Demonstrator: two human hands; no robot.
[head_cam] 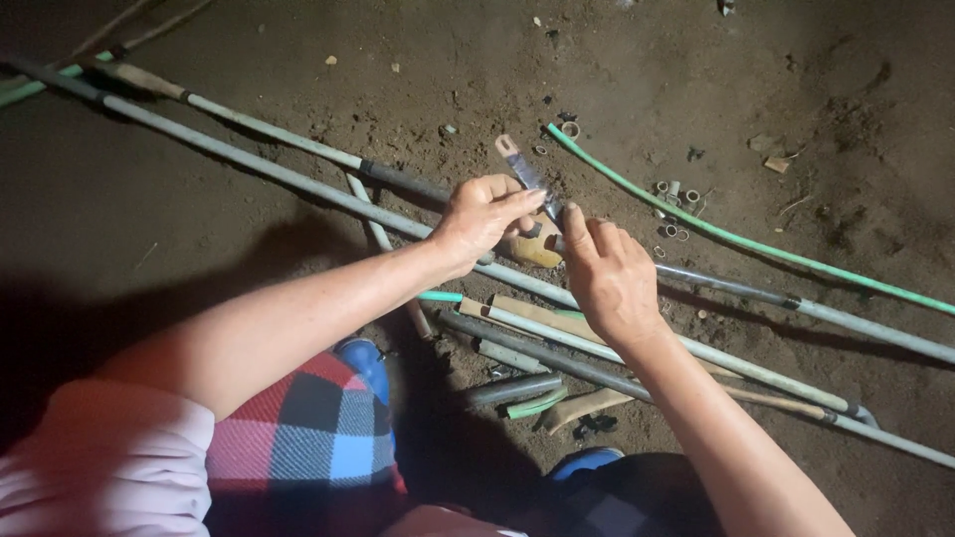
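My left hand [482,217] pinches a thin flat metal blade [521,167] that sticks up and to the left from between my fingers. My right hand [607,273] meets it from the right, thumb and fingers closed on the same blade's lower end. Both hands hover above a dirt floor, just over a tan wooden piece [535,249] lying among pipes. What lies between the fingertips is too small to make out.
Long grey pipes [249,164] and a green pipe [736,239] cross the dirt floor diagonally. Short pipe offcuts [512,388] and small ring-shaped cuttings [676,194] lie scattered. My checked red and blue garment [298,428] and blue shoes [366,360] are at the bottom.
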